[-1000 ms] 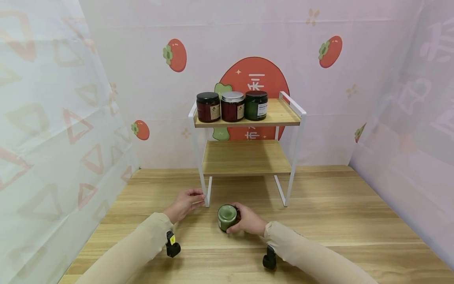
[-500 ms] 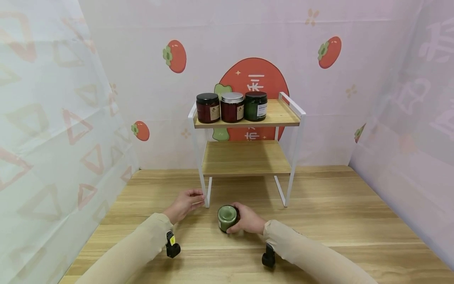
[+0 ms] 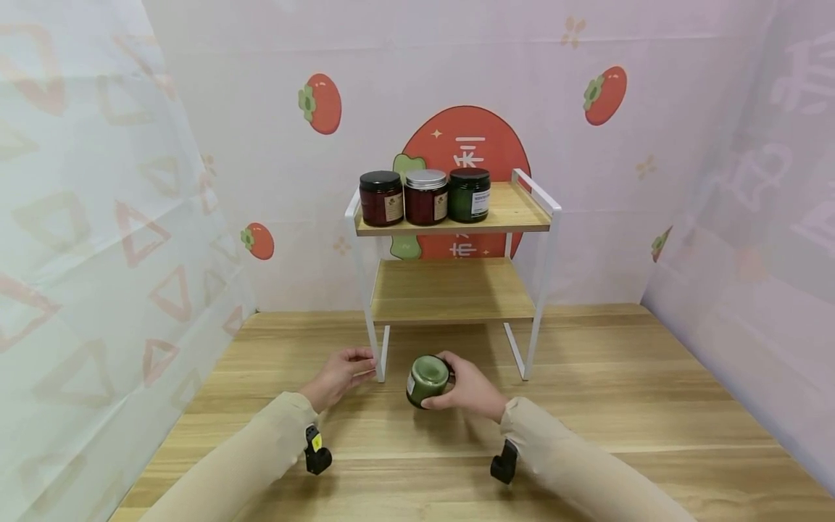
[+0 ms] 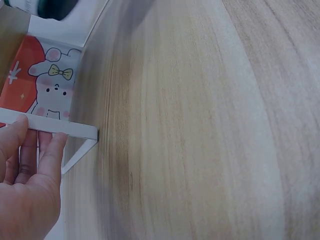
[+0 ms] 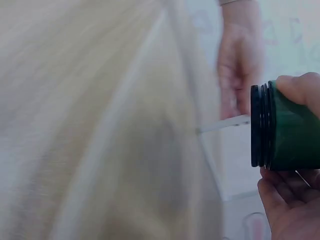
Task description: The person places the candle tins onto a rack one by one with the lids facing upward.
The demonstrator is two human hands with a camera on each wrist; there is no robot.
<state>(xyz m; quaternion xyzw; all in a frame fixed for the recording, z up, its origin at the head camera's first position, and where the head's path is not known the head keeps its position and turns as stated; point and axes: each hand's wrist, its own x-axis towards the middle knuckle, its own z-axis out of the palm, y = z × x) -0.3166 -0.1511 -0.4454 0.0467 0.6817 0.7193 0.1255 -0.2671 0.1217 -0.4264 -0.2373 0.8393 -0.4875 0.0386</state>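
My right hand (image 3: 471,390) holds a green glass jar (image 3: 427,383) upside down, its base facing up and slightly tilted. Thumb and fingers sit on opposite sides of the glass. In the right wrist view, the jar's black lid (image 5: 258,126) points toward the blurred tabletop, apart from it. My left hand (image 3: 341,377) is at the front left of a small wooden shelf (image 3: 453,290). Its thumb and fingers pinch the white metal shelf leg (image 4: 55,125) near the table. Part of the green jar (image 4: 57,7) also shows in the left wrist view's top corner.
On the top shelf stand a dark red jar with a black lid (image 3: 381,199), a red jar with a silver lid (image 3: 426,198) and a green jar with a white label (image 3: 469,196). A lower wooden board (image 3: 453,304) lies beneath. Printed cloth walls surround the wood-grain table (image 3: 607,406).
My right hand has raised the green jar off the table and carried it slightly forward and right, toward the shelf. The left hand stays in place at the shelf leg.
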